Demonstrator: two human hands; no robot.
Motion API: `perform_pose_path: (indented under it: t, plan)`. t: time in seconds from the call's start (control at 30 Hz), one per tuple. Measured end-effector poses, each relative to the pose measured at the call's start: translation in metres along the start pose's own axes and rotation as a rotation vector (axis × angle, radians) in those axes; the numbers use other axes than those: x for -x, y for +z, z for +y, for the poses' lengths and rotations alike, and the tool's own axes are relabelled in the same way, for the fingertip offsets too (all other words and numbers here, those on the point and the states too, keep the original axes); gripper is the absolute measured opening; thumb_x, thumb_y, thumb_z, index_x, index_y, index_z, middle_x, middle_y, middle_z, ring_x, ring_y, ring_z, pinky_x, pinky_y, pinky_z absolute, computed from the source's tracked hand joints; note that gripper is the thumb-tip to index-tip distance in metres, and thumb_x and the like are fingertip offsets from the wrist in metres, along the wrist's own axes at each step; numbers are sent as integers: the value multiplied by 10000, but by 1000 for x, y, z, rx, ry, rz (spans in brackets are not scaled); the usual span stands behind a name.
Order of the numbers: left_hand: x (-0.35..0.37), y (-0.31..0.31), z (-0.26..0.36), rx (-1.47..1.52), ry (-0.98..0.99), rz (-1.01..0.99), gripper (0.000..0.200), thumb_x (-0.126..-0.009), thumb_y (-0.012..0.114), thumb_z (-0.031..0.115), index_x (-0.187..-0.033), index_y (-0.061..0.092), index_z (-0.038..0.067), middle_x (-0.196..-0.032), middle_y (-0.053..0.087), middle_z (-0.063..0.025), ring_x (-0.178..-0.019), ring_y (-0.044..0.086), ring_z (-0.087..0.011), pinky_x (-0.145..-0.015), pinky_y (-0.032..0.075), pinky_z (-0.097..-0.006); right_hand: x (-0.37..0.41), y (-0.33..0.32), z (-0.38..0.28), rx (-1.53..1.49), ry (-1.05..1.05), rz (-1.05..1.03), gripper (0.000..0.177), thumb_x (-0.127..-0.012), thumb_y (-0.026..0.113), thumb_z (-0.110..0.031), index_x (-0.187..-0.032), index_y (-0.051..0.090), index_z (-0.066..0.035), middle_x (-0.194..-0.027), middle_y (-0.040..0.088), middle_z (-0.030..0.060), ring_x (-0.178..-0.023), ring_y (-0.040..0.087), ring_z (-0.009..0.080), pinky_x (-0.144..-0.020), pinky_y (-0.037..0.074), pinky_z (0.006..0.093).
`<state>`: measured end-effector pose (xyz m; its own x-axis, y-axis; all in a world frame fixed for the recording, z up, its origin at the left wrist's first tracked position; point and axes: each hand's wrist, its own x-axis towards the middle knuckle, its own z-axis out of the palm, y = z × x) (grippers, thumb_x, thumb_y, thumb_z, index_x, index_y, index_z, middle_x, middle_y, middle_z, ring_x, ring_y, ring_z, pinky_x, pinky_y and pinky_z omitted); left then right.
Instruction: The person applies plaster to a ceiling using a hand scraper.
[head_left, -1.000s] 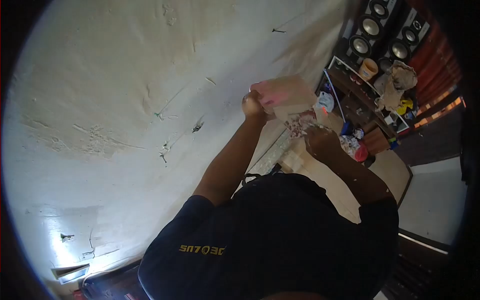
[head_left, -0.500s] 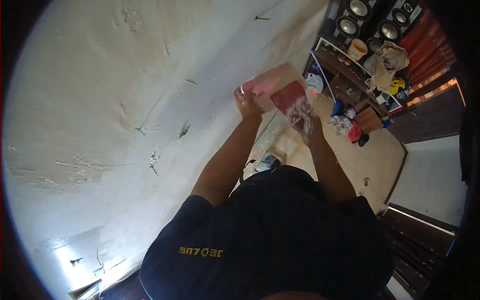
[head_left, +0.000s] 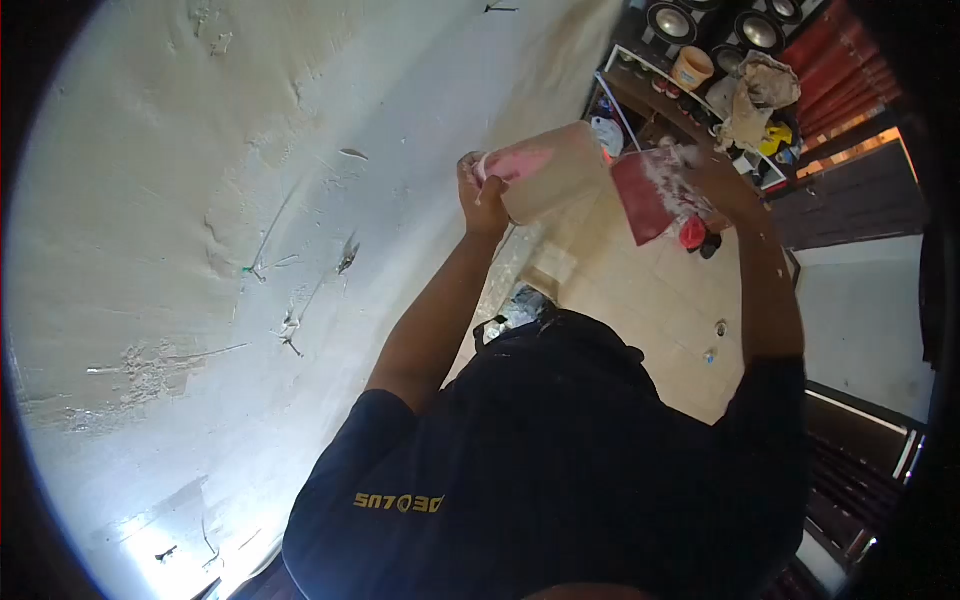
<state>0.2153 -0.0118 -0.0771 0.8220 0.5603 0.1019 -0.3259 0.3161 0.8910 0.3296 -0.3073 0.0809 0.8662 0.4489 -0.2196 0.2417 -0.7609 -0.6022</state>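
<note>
My left hand (head_left: 482, 202) grips a wide, flat putty scraper (head_left: 562, 178) by its edge, thumb on top. Beige putty coats most of this scraper, and pink shows through near the thumb. Off to the right, my right hand (head_left: 722, 188) is closed around a red putty scraper (head_left: 637, 198) smeared with white putty. The two scrapers are close together, their near edges almost meeting. Some fingers of the right hand are blurred and hidden by putty.
A whitish wall (head_left: 300, 200) with rough patches, nails and hanging bits of wire runs along the left. At the upper right are speakers (head_left: 672, 22), a cluttered shelf (head_left: 640, 95) and an orange bucket (head_left: 692, 68). Below lies a beige tiled floor (head_left: 610, 300).
My right hand has moved right with the red scraper, drawing it off the left one it overlapped before. The left hand keeps its scraper in nearly the same place. The view has shifted slightly.
</note>
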Motion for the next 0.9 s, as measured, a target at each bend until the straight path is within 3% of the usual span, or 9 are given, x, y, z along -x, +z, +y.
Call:
perform_pose_path:
  t: [0.07,0.2,0.3,0.5,0.53,0.7,0.77,0.83,0.9]
  plan:
    - [1,0,-3,-16,9,-6,500,-637,500,122,-1111,406,-7,-987,485,-106,-906,527,-197,-771,484,-317,-23,18,14,498,-206,-107,461,-845,554,-328,-1107,534,52,-961,622,231,-887,614,324,-830,455,395]
    - [15,11,25,-189,71,-22,489,-661,534,171,-1101,423,-12,-974,509,-117,-887,533,-196,-751,478,-305,-32,46,3,521,-114,-104,423,-781,576,-309,-987,579,60,-932,628,251,-858,621,380,-729,482,420]
    - [23,10,17,-329,236,-33,485,-694,543,170,-1116,402,-22,-964,547,-157,-867,564,-242,-774,477,-342,-22,59,-23,-98,228,-489,428,-765,668,-362,-1003,634,-7,-820,656,144,-685,636,236,-601,500,344]
    - [46,13,16,-596,97,33,508,-675,563,140,-1133,394,-1,-1002,566,-216,-942,579,-346,-839,450,-402,-30,123,29,-520,331,-866,295,-830,622,-266,-1045,635,-64,-798,628,29,-536,507,51,-431,391,226]
    - [48,11,10,-652,111,14,515,-731,615,182,-1154,366,21,-988,560,-158,-919,568,-219,-790,472,-340,-35,140,43,-520,326,-866,295,-830,622,-266,-1045,635,-64,-798,628,29,-536,507,51,-431,391,226]
    - [41,-8,3,-557,-28,77,489,-744,590,139,-1162,360,31,-999,544,-158,-909,563,-216,-744,489,-335,-16,125,42,-1103,219,-910,324,-875,567,-175,-1166,551,-35,-1034,605,59,-768,581,68,-542,453,162]
    - [40,-3,23,-137,-164,119,527,-709,632,176,-1141,388,-2,-977,531,-152,-893,569,-237,-774,471,-355,-9,107,19,-1102,215,-598,371,-843,622,-225,-1141,577,-8,-905,621,1,-689,566,72,-603,468,215]
    - [32,-11,16,-49,-117,95,486,-727,606,139,-1138,385,6,-972,512,-128,-855,557,-185,-741,482,-313,-22,81,20,-660,-170,-394,345,-838,623,-252,-1073,616,1,-937,652,78,-783,623,157,-693,494,282]
    - [27,-12,17,-120,-123,101,482,-732,589,119,-1144,369,1,-962,512,-130,-812,557,-178,-722,488,-314,9,29,-58,-240,-205,-230,334,-834,622,-269,-1026,631,5,-951,650,127,-815,629,212,-725,493,324]
